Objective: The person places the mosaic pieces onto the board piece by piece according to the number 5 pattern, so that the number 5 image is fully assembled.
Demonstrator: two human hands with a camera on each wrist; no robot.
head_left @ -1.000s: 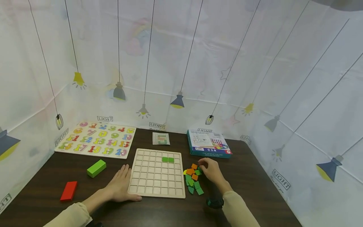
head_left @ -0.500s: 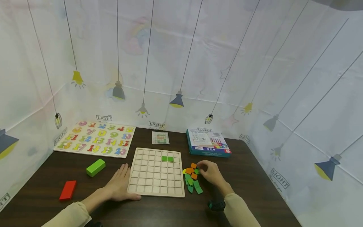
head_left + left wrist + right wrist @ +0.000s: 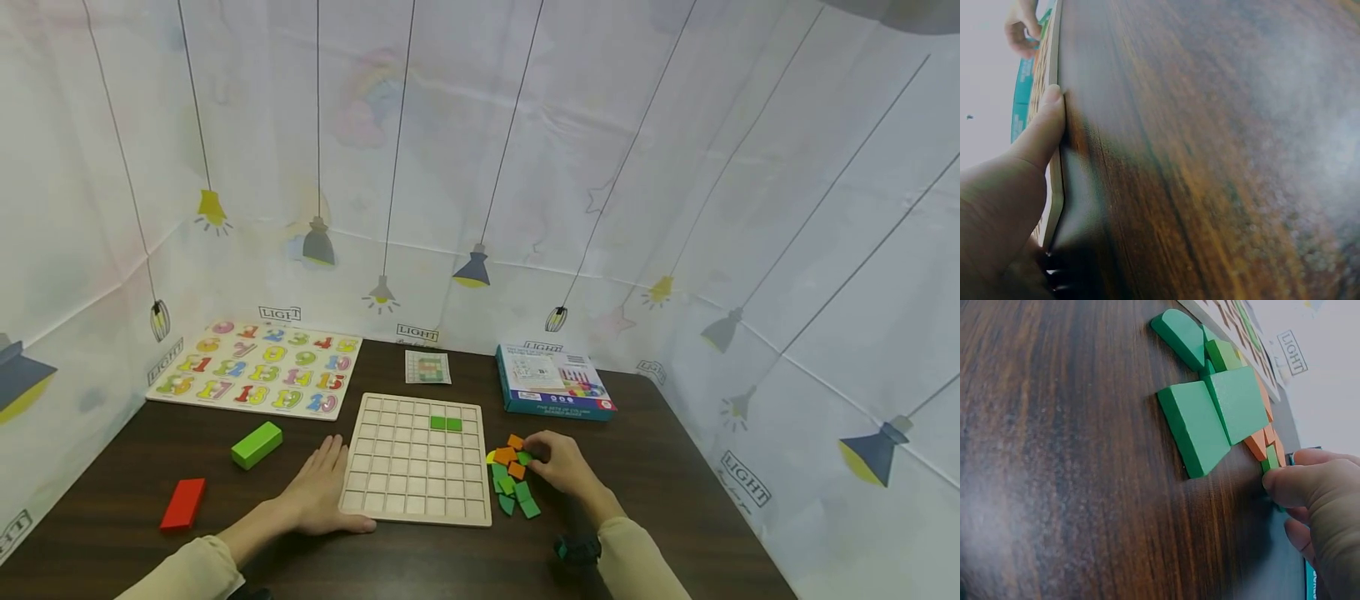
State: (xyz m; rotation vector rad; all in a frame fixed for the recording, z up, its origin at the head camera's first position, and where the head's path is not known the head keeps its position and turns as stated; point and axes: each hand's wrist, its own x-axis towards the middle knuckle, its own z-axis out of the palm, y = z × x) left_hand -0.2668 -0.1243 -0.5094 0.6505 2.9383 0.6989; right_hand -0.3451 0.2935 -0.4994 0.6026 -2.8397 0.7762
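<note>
A wooden grid board (image 3: 412, 481) lies mid-table, with two green square tiles (image 3: 446, 424) side by side in cells of an upper row. My left hand (image 3: 321, 492) rests flat at the board's left edge, fingers straight, its thumb (image 3: 1046, 128) along the near edge. Right of the board is a loose pile of orange, yellow and green pieces, among them a dark green tile (image 3: 1238, 400). At the pile's right side my right hand (image 3: 566, 468) pinches a light green tile (image 3: 1270, 459) between thumb and fingers; the fingers hide part of it.
Behind the board lies a small printed pattern card (image 3: 427, 367), with a teal box (image 3: 557, 408) to its right. A number puzzle board (image 3: 255, 369) is at the back left. A green block (image 3: 257, 446) and a red block (image 3: 182, 504) lie left of my left hand.
My right hand has shifted slightly at the pile's right side, its fingers now on the light green tile. The left hand and the board stay put.
</note>
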